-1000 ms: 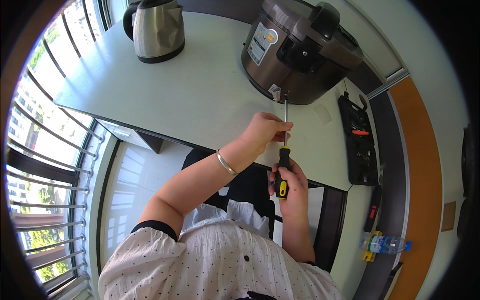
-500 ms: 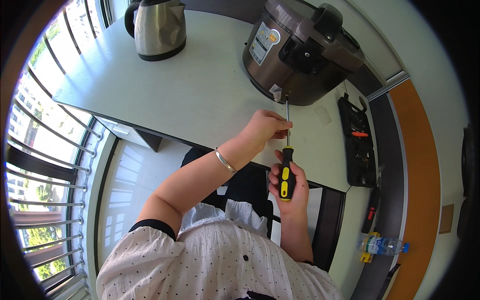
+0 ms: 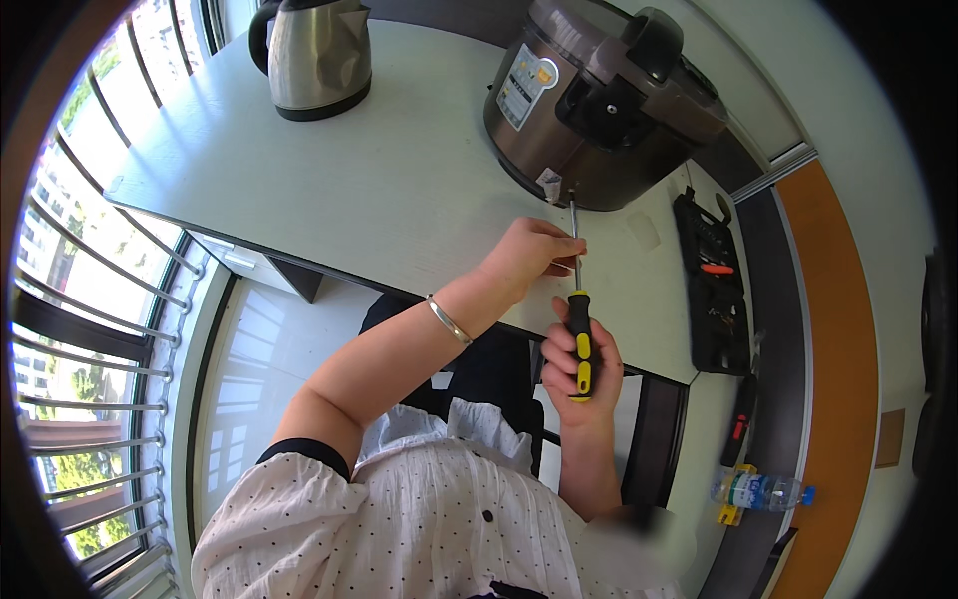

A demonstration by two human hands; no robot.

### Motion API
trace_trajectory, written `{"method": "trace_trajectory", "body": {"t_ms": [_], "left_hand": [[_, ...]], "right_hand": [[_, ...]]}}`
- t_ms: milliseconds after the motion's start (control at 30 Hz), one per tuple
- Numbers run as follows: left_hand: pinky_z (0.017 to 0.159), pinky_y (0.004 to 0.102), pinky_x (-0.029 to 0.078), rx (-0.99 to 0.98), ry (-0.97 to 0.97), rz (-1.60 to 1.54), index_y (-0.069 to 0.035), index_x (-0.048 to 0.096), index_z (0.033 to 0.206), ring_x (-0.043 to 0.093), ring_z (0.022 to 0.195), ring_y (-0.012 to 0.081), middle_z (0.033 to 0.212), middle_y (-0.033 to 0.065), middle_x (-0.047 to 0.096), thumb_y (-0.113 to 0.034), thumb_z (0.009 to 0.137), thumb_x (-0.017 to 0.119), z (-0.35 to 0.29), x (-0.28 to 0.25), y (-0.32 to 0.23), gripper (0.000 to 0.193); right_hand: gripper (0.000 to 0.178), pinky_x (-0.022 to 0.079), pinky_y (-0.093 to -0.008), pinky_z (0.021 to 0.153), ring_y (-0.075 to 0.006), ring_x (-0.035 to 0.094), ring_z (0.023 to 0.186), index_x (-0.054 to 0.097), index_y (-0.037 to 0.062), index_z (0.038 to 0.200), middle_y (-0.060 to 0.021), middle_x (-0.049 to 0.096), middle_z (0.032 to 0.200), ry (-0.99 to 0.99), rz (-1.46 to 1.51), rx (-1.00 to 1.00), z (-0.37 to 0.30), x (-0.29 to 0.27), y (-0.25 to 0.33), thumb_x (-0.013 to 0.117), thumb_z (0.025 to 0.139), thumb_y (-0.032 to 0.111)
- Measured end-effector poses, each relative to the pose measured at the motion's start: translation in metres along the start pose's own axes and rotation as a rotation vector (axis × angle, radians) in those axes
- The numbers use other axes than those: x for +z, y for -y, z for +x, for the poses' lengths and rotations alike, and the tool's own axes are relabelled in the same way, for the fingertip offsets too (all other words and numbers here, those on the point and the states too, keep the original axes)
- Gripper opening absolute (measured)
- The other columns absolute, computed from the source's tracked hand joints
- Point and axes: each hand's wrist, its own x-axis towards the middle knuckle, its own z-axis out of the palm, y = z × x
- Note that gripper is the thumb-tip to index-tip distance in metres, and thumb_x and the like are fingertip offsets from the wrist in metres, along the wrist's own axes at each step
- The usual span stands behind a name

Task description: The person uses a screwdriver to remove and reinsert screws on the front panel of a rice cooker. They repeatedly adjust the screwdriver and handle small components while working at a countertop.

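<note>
My right hand is wrapped round the black and yellow handle of a screwdriver. Its metal shaft runs away from me, with the tip at the lower edge of a brown rice cooker. Farther along the shaft, my left hand pinches the metal between thumb and fingers, steadying it over the table edge. A small torn sticker clings to the cooker just left of the tip. Whether the tip sits in a screw is too small to tell.
A steel kettle stands on the white table at the far left. On the right lies an open black tool case. Beyond it are a red and black tool and a plastic bottle. Barred windows line the left side.
The screwdriver handle has turned in my right hand and its butt end has shifted slightly right. My left hand has stayed almost in place on the shaft.
</note>
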Motion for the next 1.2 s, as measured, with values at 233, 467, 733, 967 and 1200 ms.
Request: {"method": "trace_trajectory", "body": {"t_ms": [233,467,733,967,1200], "left_hand": [[0.058,0.0271,0.047,0.035,-0.097,0.09,0.006,0.063,0.078,0.058,0.062,0.0168,0.071,0.0103,0.061,-0.012,0.072,0.072,0.001,0.0,0.004,0.021],[0.063,0.0253,0.047,0.121,-0.103,0.424,0.005,0.063,0.081,0.057,0.067,0.0138,0.074,0.0086,0.062,-0.017,0.074,0.071,0.0,0.004,-0.002,0.024],[0.068,0.0266,0.049,0.012,0.056,-0.011,0.007,0.063,0.087,0.061,0.072,0.0167,0.085,0.0116,0.064,-0.013,0.08,0.064,0.0,0.003,-0.001,0.021],[0.061,0.0263,0.048,-0.025,-0.081,0.146,0.007,0.063,0.083,0.06,0.066,0.0172,0.075,0.01,0.062,-0.015,0.076,0.071,0.002,-0.001,-0.001,0.024],[0.059,0.0256,0.047,0.067,-0.089,0.21,0.006,0.063,0.079,0.057,0.062,0.0153,0.072,0.008,0.061,-0.018,0.073,0.073,-0.005,0.0,0.0,0.027]], "right_hand": [[0.034,0.041,-0.0245,0.042,-0.0143,0.052,0.063,0.047,-0.0047,0.116,-0.0084,0.054,0.08,-0.244,-0.69,-0.265,0.0,0.005,-0.01,0.051,0.086,0.01],[0.045,0.037,-0.0243,0.04,-0.0148,0.043,0.055,0.032,-0.0081,0.127,-0.0088,0.043,0.08,0.164,0.427,0.055,0.0,-0.005,0.001,0.043,0.09,0.014],[0.047,0.041,-0.0248,0.039,-0.0162,0.049,0.057,0.038,-0.0072,0.125,-0.0106,0.05,0.079,0.079,0.142,0.021,0.0,-0.006,0.004,0.044,0.089,0.022],[0.041,0.042,-0.0235,0.042,-0.0114,0.053,0.063,0.045,-0.0032,0.119,-0.0057,0.053,0.077,-0.253,-0.878,-0.252,0.003,0.004,-0.016,0.056,0.082,0.011],[0.041,0.038,-0.023,0.043,-0.0117,0.047,0.058,0.043,-0.0019,0.122,-0.0043,0.048,0.073,-0.18,-0.614,-0.204,0.0,0.008,-0.017,0.053,0.083,0.006]]}}
